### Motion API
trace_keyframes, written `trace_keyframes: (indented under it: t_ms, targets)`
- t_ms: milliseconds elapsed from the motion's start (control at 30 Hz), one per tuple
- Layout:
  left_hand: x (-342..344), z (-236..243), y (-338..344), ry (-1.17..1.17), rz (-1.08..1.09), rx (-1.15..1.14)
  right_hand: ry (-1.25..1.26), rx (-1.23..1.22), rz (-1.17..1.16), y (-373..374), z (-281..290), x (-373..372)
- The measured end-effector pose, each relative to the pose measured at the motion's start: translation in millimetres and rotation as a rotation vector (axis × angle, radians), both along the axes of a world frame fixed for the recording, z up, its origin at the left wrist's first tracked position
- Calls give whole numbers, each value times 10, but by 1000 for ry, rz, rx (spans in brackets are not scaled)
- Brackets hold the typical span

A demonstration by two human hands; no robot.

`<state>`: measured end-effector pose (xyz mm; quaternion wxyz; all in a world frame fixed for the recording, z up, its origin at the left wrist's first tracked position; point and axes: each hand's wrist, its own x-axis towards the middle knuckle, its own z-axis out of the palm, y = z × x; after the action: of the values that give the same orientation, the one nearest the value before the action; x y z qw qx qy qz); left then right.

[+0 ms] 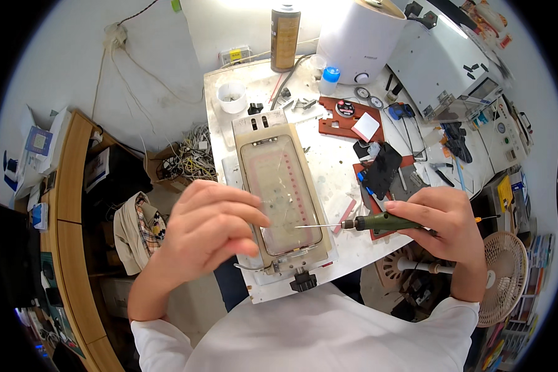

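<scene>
A phone-sized glass panel (270, 186) lies in a metal clamping fixture (245, 127) near the table's front. Its surface looks cloudy, with a row of pink dots down one side. In my right hand (445, 218) is a green handheld rotary tool (384, 221) with a thin metal rod. The rod reaches left over the lower part of the panel; whether its tip touches the glass, I cannot tell. My left hand (208, 226), fingers apart and slightly curled, hovers by the fixture's left edge with nothing visible in it. A black knob (303, 282) sits at the fixture's near end.
A spray can (285, 38), a white cylindrical appliance (359, 43) and a blue-capped bottle (330, 80) stand at the back. Right of the fixture lie a red-brown tray (332, 127), a dark phone part (385, 166) and pliers (442, 175). A fan (505, 279) stands lower right.
</scene>
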<state>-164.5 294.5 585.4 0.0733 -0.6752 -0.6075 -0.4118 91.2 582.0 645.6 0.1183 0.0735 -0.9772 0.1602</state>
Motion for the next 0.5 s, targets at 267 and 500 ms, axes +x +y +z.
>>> trace_keyframes:
  t_ms: [267, 500]
  targets:
    - [29, -103, 7, 40, -54, -48, -23, 51, 21, -35, -38, -56]
    - [32, -89, 10, 64, -37, -57, -42, 43, 44, -16, -30, -28]
